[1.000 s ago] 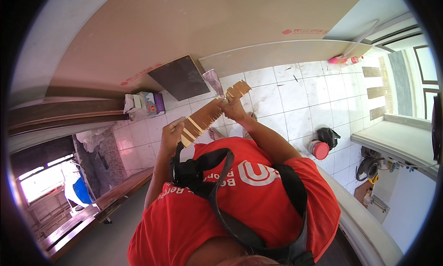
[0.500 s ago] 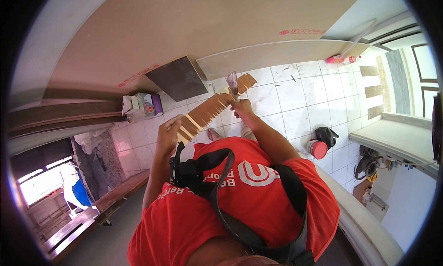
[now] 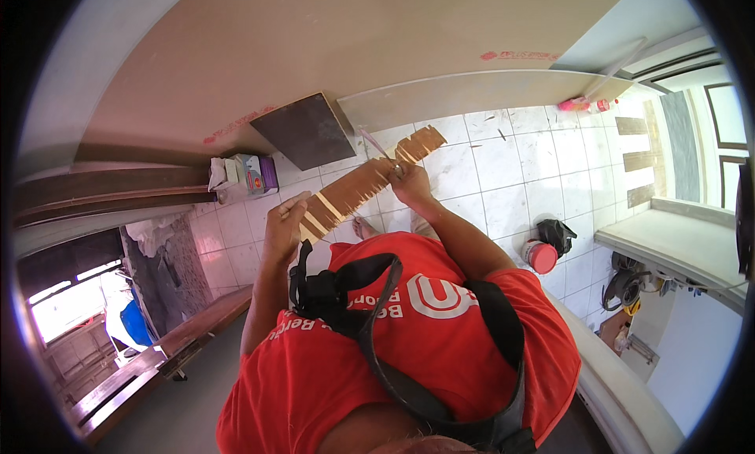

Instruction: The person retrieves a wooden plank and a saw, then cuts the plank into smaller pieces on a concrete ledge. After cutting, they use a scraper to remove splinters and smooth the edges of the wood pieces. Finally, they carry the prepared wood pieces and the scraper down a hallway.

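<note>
A long brown wooden strip (image 3: 346, 193) with a splintered lower edge and pale bare stripes slants across in front of me, its right end farther away. My left hand (image 3: 283, 224) is closed on its near left end, fingers over the top. Toward the far end, my right hand (image 3: 410, 186) grips what looks like a putty knife (image 3: 374, 142), its thin blade seen nearly edge-on, up against the strip. The knife's handle is hidden in my fingers, and whether they also touch the strip I cannot tell.
Large brown boards (image 3: 330, 37) lean ahead, with a dark square panel (image 3: 307, 131) before them. A carton (image 3: 250, 176) stands at left. On the white tiles (image 3: 495, 171) lie scraps; a red-lidded tub (image 3: 541, 257) and black bag (image 3: 557, 234) are at right, near a white ledge (image 3: 668, 234).
The knife has turned from showing its flat face to nearly edge-on, its blade now tilting left. My right hand has shifted slightly; my left hand keeps its hold on the strip.
</note>
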`<state>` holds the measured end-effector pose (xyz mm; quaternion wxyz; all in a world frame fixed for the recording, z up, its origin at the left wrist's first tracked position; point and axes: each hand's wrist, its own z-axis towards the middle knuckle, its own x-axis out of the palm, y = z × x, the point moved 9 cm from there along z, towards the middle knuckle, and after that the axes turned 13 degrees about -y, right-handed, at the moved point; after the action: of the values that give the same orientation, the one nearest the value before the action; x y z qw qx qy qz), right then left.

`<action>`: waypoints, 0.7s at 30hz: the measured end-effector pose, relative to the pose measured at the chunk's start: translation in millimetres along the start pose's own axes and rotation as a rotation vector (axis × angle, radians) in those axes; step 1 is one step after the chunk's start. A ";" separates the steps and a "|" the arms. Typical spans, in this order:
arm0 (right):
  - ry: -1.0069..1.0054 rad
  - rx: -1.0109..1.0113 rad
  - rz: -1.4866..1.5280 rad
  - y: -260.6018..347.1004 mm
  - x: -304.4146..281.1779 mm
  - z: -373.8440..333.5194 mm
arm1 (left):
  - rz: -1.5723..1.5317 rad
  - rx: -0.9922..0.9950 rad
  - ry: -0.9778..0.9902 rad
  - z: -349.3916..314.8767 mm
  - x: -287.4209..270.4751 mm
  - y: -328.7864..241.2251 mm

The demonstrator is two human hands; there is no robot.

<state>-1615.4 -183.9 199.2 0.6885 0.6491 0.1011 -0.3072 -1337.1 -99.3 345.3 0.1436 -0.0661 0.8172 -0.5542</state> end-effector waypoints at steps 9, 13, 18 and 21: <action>0.151 -0.311 0.156 93.9 16.2 -29.7 | 0.193 0.147 -0.101 32.2 7.4 50.3; 0.143 0.048 0.013 7.5 15.9 5.3 | -0.002 0.012 -0.086 30.5 1.9 44.8; 0.346 0.512 0.152 -62.7 33.8 -6.0 | 0.066 0.079 -0.102 31.5 -4.7 33.7; 0.340 0.602 0.398 -59.2 43.7 -18.7 | 0.067 0.072 -0.091 29.4 -1.5 30.1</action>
<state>-1608.8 -176.9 123.9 0.4870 0.8704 -0.0086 -0.0717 -1325.0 -113.7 307.6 0.2015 -0.0589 0.7911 -0.5745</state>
